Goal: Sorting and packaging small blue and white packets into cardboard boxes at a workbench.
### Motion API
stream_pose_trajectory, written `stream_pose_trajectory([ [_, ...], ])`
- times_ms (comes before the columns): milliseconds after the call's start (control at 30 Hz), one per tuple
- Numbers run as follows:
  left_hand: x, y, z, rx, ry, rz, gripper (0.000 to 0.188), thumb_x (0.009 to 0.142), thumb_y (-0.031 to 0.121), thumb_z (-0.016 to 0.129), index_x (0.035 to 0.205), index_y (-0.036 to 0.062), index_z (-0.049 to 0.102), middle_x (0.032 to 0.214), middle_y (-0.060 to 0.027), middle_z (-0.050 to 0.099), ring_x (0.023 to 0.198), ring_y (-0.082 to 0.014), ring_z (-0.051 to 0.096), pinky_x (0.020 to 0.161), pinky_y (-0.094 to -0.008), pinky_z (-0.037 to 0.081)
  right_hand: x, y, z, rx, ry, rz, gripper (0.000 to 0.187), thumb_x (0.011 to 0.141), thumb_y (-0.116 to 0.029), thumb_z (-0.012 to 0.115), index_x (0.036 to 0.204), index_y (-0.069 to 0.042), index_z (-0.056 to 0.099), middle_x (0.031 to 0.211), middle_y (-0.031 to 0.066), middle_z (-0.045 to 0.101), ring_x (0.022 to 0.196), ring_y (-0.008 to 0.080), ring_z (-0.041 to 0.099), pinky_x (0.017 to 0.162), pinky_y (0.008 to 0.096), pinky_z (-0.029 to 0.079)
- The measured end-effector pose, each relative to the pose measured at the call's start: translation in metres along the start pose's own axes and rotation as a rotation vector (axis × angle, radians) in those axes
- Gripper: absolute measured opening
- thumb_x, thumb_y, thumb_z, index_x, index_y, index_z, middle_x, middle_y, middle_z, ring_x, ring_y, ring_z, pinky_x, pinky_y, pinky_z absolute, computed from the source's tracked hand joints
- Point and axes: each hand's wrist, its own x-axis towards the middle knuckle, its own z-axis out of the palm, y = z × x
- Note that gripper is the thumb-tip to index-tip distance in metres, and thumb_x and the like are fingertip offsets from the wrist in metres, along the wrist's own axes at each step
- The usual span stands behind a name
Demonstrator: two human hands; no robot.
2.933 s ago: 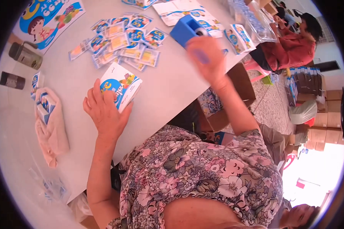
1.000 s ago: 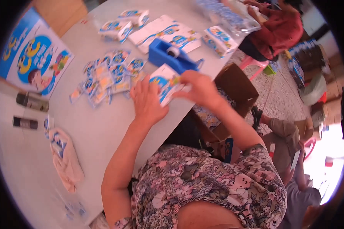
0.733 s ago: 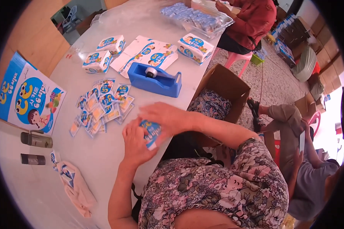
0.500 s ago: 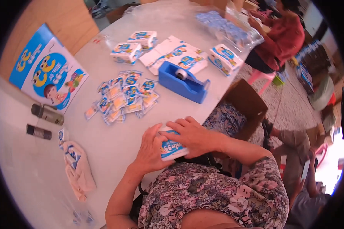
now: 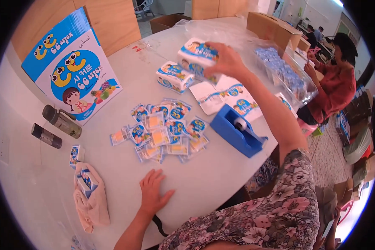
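My right hand [image 5: 229, 62] reaches to the back of the table and grips a small white-and-blue box [image 5: 191, 50] by its right end. Just left of it and nearer stands a similar small box [image 5: 173, 77]. My left hand [image 5: 154, 193] rests on the table with its fingers spread and nothing in it. Beyond its fingertips lies a heap of small clear-and-blue sachets [image 5: 158, 133]. A blue tape dispenser [image 5: 239, 131] with a roll of tape sits to the right of the heap. Flattened white-and-blue box blanks [image 5: 241, 102] lie behind the dispenser.
A large printed carton [image 5: 79, 71] stands at the left, near two dark bottles [image 5: 62, 121]. A pink cloth [image 5: 93, 208] lies on the table's left side. At the back right is a clear bag of blue packets [image 5: 279, 68]. A person in red [image 5: 335, 91] sits beyond it.
My right hand has moved from near my body to the back of the table, carrying the small box. My left hand has let go of it and lies flat. The view has shifted.
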Motion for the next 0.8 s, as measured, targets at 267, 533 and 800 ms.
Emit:
stream_pose_trajectory([
  [267,0.008,0.001,-0.008,-0.117,-0.056,-0.038,0.062,0.069,0.033,0.08,0.118,0.004,0.055,0.137,-0.0172,0.051,0.132,-0.0397,0.041,0.106,-0.0485,0.028,0.105,0.082,0.119,-0.28,-0.169,0.168,0.097,0.054,-0.052,0.083,0.142,-0.027,0.051,0.144,0.0157,0.049,0.13,0.0355,0.049,0.106,0.0579,0.034],
  [533,0.011,0.002,-0.009,-0.073,-0.07,-0.069,0.061,0.07,0.038,0.08,0.116,0.0039,0.059,0.139,-0.0162,0.05,0.133,-0.0385,0.04,0.106,-0.0495,0.028,0.054,0.157,0.103,0.281,-0.085,0.147,0.061,0.072,-0.04,0.077,0.125,-0.012,0.066,0.135,0.0184,0.057,0.128,0.0352,0.051,0.106,0.0394,0.041],
  [800,0.008,0.01,-0.007,0.0,-0.1,-0.099,0.062,0.069,0.038,0.081,0.116,0.0053,0.059,0.139,-0.0156,0.049,0.134,-0.0377,0.039,0.106,-0.0495,0.027,-0.006,0.177,0.108,-0.292,-0.592,0.035,0.077,0.069,-0.047,0.077,0.136,-0.017,0.057,0.148,0.0065,0.046,0.143,0.0282,0.032,0.114,0.0659,0.016],
])
